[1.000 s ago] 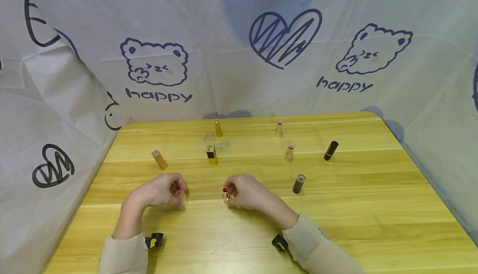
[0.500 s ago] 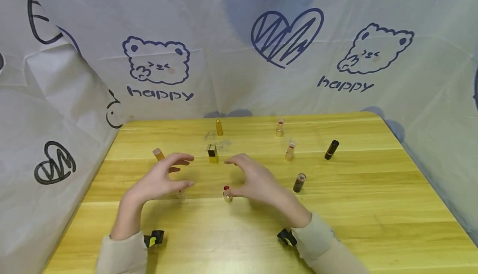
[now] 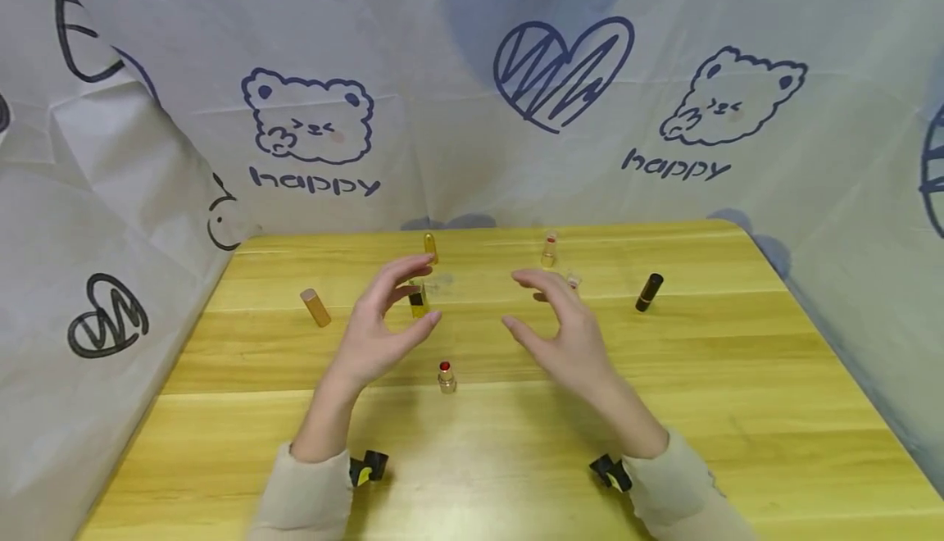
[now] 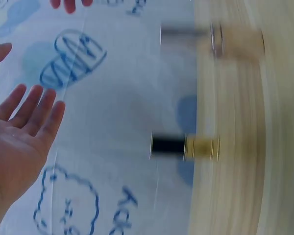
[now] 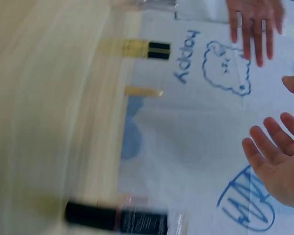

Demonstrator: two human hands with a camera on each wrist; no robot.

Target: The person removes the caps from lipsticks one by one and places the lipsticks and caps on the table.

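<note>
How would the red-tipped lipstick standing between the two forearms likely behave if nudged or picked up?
The lipstick would probably tip under a sideways push, since it stands upright and is narrow. Once over, it might roll, as its body looks round. Its red tip looks uncovered, so it would likely smear if gripped there.

Beyond the table (image 3: pixel 737 418) hangs pale cloth (image 3: pixel 450 147) (drawn bears (image 3: pixel 308 119)), its blue patches (image 3: pixel 531 4) perhaps printed.

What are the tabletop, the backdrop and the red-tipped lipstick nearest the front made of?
Tabletop: wood or wood-look laminate; yellowish grain bands, soft glare.
Backdrop: possibly fabric or thin plastic sheeting; creased, mostly matte.
Lipstick: shiny gold-toned casing, metal or coated plastic; red tip, presumably waxy.
</note>
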